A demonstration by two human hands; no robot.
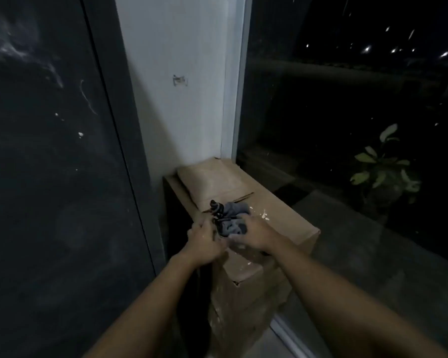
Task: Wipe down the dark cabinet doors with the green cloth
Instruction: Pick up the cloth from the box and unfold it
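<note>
A crumpled cloth (pixel 230 218), grey-blue with dark patches in this dim light, lies on top of a cardboard box (pixel 282 215). My left hand (pixel 204 241) and my right hand (pixel 256 232) both close on the near part of the cloth, side by side above the box top. The dark cabinet door (pixel 49 177) fills the left side of the view, smeared with pale streaks and white specks. Its edge strip (pixel 124 125) runs down beside the white wall.
A white wall column (pixel 181 86) stands behind the box. A large dark window (pixel 347 99) is on the right, with a potted plant (pixel 383 166) beyond the glass. A second cardboard box (pixel 243 306) sits lower in front, spattered with white.
</note>
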